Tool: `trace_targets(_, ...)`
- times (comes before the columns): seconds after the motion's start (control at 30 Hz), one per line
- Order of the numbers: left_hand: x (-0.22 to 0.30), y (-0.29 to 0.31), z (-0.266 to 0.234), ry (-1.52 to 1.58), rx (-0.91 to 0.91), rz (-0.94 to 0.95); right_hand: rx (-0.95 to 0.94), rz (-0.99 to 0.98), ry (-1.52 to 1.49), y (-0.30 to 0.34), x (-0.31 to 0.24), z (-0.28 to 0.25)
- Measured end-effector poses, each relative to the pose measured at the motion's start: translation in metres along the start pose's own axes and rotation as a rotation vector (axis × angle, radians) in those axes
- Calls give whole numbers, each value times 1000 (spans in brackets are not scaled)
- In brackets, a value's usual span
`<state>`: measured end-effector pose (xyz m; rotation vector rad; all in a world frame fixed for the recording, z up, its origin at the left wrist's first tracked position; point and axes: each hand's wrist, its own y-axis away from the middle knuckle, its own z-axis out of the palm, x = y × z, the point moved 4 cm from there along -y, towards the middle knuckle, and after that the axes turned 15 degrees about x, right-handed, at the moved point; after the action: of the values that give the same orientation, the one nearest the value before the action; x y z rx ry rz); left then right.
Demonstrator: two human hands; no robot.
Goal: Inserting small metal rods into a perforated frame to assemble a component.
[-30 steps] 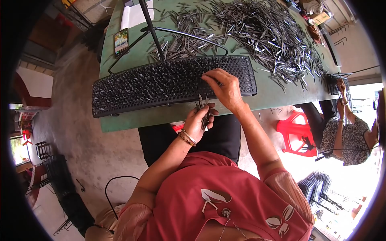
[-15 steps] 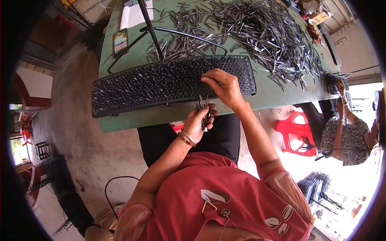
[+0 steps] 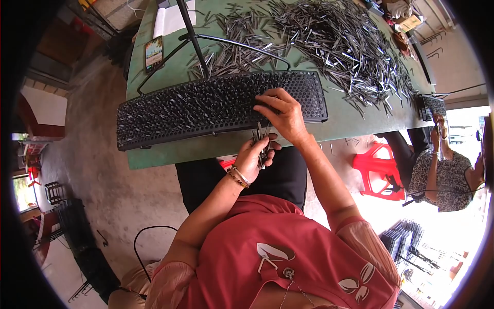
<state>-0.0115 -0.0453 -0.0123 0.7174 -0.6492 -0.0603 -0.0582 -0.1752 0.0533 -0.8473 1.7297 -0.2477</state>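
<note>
A long black panel (image 3: 170, 110) with rows of small holes lies along the table's near edge. Short dark strips stand up from most of its holes, while the holes at its right end (image 3: 313, 92) are bare. Below the panel's front edge, my left hand (image 3: 253, 157) is closed around a small bunch of thin dark metal strips (image 3: 260, 136), their ends pointing up. My right hand (image 3: 285, 114) is over the panel, right of its middle, thumb and fingers pinched together at the edge of the filled part. Whatever lies between those fingertips is too small to make out.
A large heap of loose dark strips (image 3: 345, 46) covers the green table (image 3: 149, 160) beyond the panel. Black metal rods (image 3: 206, 62) rise behind it. A phone (image 3: 154, 53) lies at the left. Another person (image 3: 442, 177) works at the far right near a red stool (image 3: 378, 172).
My right hand has shifted slightly left and down over the panel. The left hand stays nearly in place with its strips. The other person's hands have moved lower.
</note>
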Motion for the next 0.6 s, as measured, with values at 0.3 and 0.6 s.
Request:
trace_targets(0.3, -2, 0, 0, 11, -20, 7, -50, -119, 74, 0, -5, 3)
trace_targets(0.6, 1, 1, 1, -11, -24, 4, -71, -328, 249, -6, -15, 3)
